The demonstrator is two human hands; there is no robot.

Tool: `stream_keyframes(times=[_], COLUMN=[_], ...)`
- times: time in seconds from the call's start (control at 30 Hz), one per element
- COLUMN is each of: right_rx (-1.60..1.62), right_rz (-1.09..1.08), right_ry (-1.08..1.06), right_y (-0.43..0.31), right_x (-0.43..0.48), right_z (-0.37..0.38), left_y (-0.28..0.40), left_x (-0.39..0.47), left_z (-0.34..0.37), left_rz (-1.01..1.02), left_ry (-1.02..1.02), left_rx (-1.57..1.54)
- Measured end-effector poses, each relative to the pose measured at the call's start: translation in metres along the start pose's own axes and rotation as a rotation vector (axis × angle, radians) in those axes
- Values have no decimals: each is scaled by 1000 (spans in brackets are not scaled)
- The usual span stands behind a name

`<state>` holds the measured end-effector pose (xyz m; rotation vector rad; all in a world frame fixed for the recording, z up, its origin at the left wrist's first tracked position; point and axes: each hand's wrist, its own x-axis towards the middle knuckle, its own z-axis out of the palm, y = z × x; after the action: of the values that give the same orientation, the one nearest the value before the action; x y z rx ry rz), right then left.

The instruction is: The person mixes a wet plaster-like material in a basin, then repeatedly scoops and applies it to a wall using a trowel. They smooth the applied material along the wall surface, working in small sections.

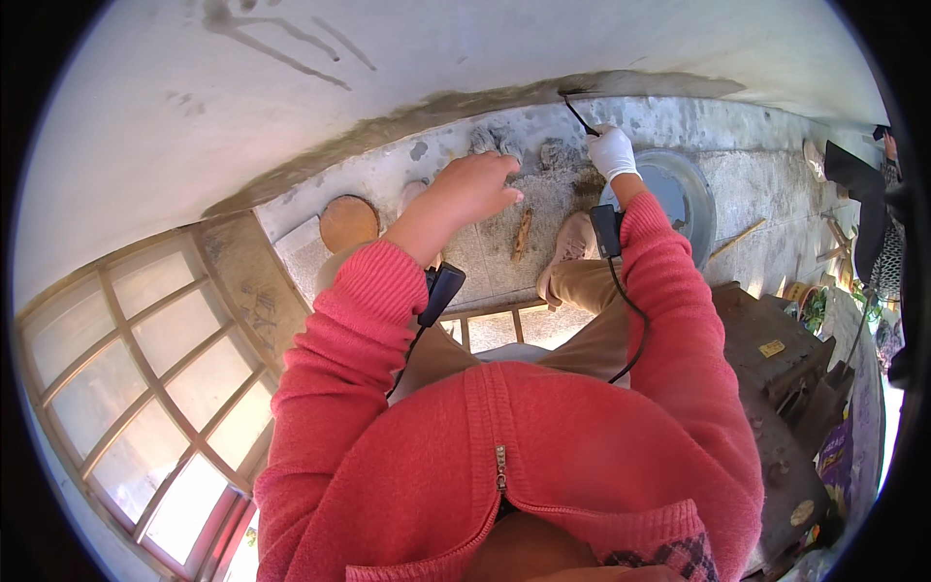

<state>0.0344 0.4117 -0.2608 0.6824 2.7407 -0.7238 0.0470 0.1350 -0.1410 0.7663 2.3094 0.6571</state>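
Observation:
My right hand [612, 153], in a white glove, is closed on the handle of a thin dark tool [578, 116]. The tool's far end touches a damp grey-brown band [502, 96] along the foot of the white wall [465, 44]. What kind of tool it is, I cannot tell. My bare left hand [480, 185] is held out with its fingers apart and nothing seen in it. Just beyond its fingers a crumpled grey rag [494, 140] lies on the wet ledge, with another grey clump [556, 154] to its right. A round basin [702, 196] holding greyish liquid stands beside my right wrist.
A round wooden stool top [349, 224] is at the left, near a gridded window frame [156, 378]. A wood piece [521, 235] and a stick [738, 238] lie on the paving. Rusty metal equipment [771, 349] stands right. Another person's dark-clad leg [854, 182] shows far right.

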Motion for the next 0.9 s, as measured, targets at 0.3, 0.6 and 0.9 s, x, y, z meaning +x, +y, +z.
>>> stream_keyframes(times=[0.3,0.6,0.9], right_rx=[153,268,158], right_rz=[-111,16,-107], right_ry=[10,-91,-25], right_y=[-6,-38,-38], right_x=[-37,-51,-35], right_z=[-42,-48,-21], left_y=[0,-4,-5], left_x=[0,-4,-1], left_z=[0,-2,2], left_rz=[19,7,32], left_ry=[1,31,33], left_rx=[-14,-11,-2])
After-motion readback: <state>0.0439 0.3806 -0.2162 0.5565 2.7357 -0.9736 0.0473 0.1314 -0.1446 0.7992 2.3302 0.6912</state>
